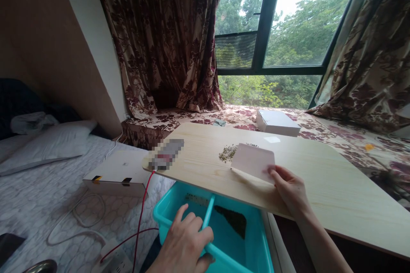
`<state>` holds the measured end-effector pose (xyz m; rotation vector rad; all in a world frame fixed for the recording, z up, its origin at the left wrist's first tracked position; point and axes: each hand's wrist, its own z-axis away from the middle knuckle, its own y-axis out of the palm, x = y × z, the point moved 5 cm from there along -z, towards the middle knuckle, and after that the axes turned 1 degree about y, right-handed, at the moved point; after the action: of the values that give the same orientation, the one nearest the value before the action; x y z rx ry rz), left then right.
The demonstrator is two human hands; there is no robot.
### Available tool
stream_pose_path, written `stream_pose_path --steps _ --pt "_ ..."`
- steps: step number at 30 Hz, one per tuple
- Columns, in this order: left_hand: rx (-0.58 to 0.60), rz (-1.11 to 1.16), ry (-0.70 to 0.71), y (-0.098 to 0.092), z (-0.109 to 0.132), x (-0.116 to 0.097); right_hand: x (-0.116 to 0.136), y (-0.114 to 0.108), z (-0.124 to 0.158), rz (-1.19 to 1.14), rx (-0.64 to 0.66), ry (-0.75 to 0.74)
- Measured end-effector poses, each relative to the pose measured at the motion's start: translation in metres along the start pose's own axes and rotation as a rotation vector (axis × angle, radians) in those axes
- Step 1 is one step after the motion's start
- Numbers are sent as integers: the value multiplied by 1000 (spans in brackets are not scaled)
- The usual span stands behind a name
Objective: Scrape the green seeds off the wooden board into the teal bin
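Observation:
My right hand [290,190] pinches the corner of a pale pink card [253,162] that stands tilted on a light wooden tabletop [320,179], its far edge next to a small pile of green-brown grains [228,152]. My left hand [185,243] grips the near rim of a turquoise plastic bin [256,243] held under the table's front edge. A divider splits the bin, and dark grains [233,219] lie in its right compartment, with a thin strip at the back of the left one.
A white box [277,121] sits on the floral window seat behind the table. A blurred-out flat object [166,153] lies at the table's left corner. On the bed to the left are a flat cardboard box [117,172], a red cable [141,213], a white cord and a pillow [48,143].

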<state>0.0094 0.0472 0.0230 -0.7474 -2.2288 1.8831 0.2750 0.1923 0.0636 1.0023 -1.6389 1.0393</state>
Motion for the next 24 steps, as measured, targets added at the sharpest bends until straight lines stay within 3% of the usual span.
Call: stream_pose_path --steps 6,18,24 --pt "-44 22 12 -3 0 -1 3 0 2 -13 -9 -8" --pt "-122 15 76 -5 15 12 8 9 5 -41 197 -43" --pt "-78 -20 55 -8 21 24 10 10 12 -8 359 9"
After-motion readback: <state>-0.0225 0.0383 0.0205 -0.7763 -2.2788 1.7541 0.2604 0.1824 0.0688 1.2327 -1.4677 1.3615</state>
